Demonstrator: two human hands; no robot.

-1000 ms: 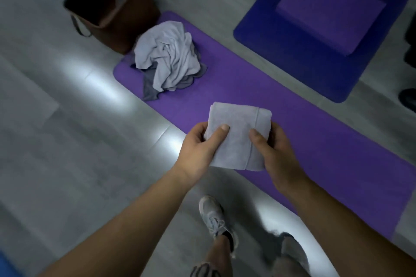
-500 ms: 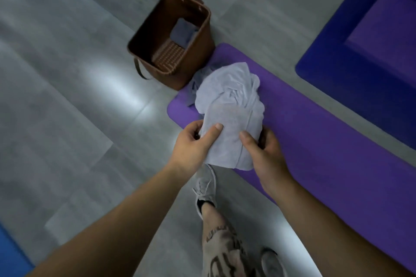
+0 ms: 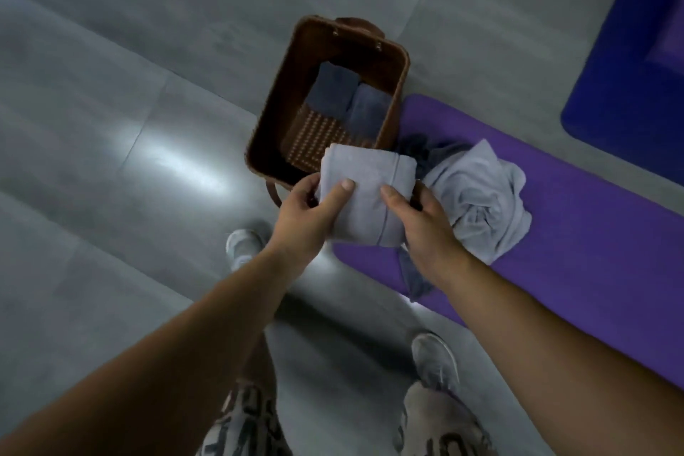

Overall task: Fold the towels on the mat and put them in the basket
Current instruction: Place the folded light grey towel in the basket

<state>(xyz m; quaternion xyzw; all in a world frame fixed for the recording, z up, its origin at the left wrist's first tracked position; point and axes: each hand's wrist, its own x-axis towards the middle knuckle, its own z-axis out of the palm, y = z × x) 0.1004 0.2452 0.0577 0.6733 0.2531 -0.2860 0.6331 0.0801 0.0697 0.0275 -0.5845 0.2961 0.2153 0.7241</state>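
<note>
Thumbs on top, the left grip (image 3: 307, 211) and right grip (image 3: 425, 224) pinch the folded grey towel (image 3: 364, 192) from both sides, probably so that the folds do not open. It hangs above the near rim of the brown basket (image 3: 281, 104), which holds two dark folded towels (image 3: 333, 89). Crumpled towels (image 3: 481, 204) wait at the purple mat (image 3: 573, 252)'s end.

The floor (image 3: 96, 92) was large grey tiles with thin seams, faintly glossy. A pale glare (image 3: 185, 168) lay on it at mid-left. A dark blue mat (image 3: 625, 59) lay at the upper right, with a purple pad (image 3: 668, 43) on it.
</note>
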